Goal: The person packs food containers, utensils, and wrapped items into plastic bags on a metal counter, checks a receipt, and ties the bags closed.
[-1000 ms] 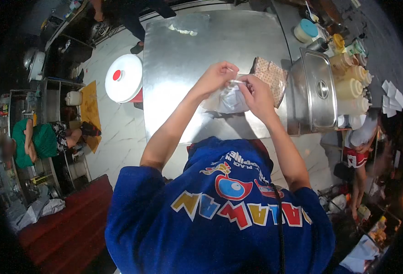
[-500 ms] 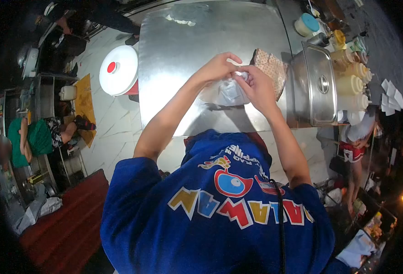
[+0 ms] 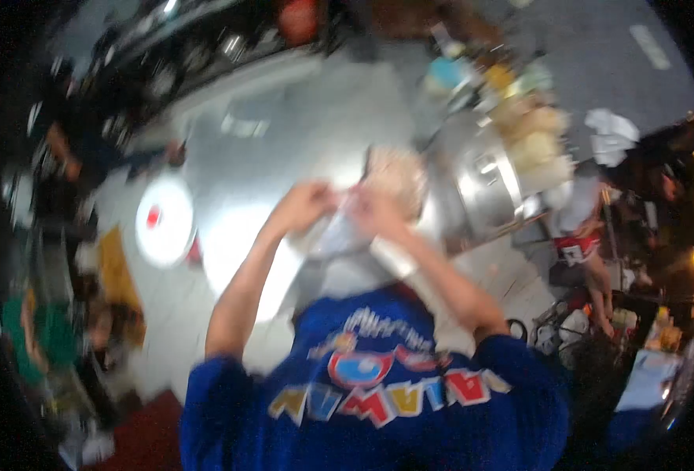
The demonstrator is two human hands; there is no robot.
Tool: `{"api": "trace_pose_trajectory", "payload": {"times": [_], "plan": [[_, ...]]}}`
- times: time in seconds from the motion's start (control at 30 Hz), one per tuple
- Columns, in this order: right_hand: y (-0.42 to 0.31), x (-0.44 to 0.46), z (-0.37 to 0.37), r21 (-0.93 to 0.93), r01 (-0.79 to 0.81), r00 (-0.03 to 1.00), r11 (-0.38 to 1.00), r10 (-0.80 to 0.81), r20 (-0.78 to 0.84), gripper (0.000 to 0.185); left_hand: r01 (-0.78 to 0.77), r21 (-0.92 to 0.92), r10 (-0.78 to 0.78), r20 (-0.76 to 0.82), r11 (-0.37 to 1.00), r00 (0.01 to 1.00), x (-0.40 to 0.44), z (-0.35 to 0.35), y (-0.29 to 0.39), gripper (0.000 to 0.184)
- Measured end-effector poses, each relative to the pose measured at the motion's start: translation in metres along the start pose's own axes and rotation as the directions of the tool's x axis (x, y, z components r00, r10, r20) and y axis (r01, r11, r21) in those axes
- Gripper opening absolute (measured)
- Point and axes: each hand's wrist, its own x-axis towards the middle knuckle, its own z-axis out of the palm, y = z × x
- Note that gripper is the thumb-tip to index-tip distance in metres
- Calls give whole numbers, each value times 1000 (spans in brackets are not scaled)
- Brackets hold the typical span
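Note:
Motion blurs the head view. A clear plastic bag (image 3: 333,235) lies on the steel table (image 3: 241,169), below and between my hands. My left hand (image 3: 307,206) is closed in a pinch at the bag's top left. Close beside it, my right hand (image 3: 374,212) pinches the bag's top from the right. A patterned brown packet (image 3: 398,177) sits just beyond my right hand. What each fingertip touches is smeared.
Right of the packet stands a steel container (image 3: 472,177), with squeeze bottles (image 3: 535,149) past it. A white-lidded container (image 3: 166,220) is left of the table. One person in green (image 3: 44,334) is far left, another in red shorts (image 3: 578,247) at right.
The view has swung, so the table and containers appear tilted and shifted. My hands sit lower and further left in the picture, slightly further apart, still at the bag's top.

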Motion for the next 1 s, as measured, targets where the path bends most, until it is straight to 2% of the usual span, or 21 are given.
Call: {"api": "trace_pose_trajectory", "payload": {"times": [0.03,0.07,0.1,0.13,0.2,0.23,0.3,0.4,0.43,0.47,0.53,0.63,0.67,0.7,0.73,0.77,0.8,0.83,0.87,0.93,1.0], "plan": [[23,4,18,-90,267,948,960,-278,-154,31,-15,-160,17,9,987,1000,-2,-2,1,17],[7,-3,10,-114,292,948,949,-304,-98,27,0,-359,42,108,933,993,3,-3,-9,18],[2,-3,7,-119,300,946,946,-312,-91,24,23,-477,34,109,879,993,1,-4,-5,15],[19,7,14,-192,441,877,877,-466,-116,23,0,-531,68,107,847,992,-3,-10,11,13],[0,4,-1,73,314,947,946,-307,-99,23,-82,-559,76,-34,825,997,-11,-6,27,13],[4,12,-3,341,141,988,929,-155,12,23,-147,-429,125,-78,891,989,-14,-9,37,13],[21,18,4,717,-306,933,626,46,358,23,-224,-149,203,-143,963,969,-27,-4,52,13],[37,19,18,587,50,986,808,-134,100,24,-354,172,379,-151,919,913,-20,-3,35,14],[34,14,20,372,275,962,887,-257,-98,25,-302,27,303,-125,953,945,-20,-8,40,13],[23,10,11,280,315,949,907,-297,-108,23,-268,-95,259,-99,959,961,-17,-7,36,12],[4,-6,2,105,377,924,920,-365,-115,20,-163,-328,167,-16,930,986,-14,-4,24,12],[4,5,0,353,142,979,925,-184,88,25,-186,-398,160,-98,898,982,-22,1,22,12],[2,7,3,449,34,976,893,-125,176,28,-309,-249,255,-225,918,940,-21,2,16,15],[2,8,10,385,135,981,913,-177,76,28,-384,-87,338,-325,919,883,-28,2,12,18],[7,8,24,327,210,975,921,-224,6,28,-185,-244,91,-350,952,932,-46,-3,25,25],[21,20,31,331,219,959,918,-266,101,31,-356,-141,258,-460,924,850,-48,-7,10,30],[8,11,21,204,242,964,949,-259,60,31,-332,-199,175,-551,922,816,-57,-9,1,30],[27,21,27,124,286,947,950,-300,117,31,-320,-314,57,-629,894,775,-63,-11,-8,27],[-33,-3,-15,251,-69,965,966,1,264,30,-365,-368,5,-698,855,716,-77,-15,-2,22],[-45,-13,-25,473,-141,972,870,32,232,22,-413,-419,-92,-784,808,614,-87,-14,-27,18],[-65,-19,-44,548,-70,974,833,-60,216,17,-390,-513,-208,-769,764,604,-88,-8,-56,16]]}}
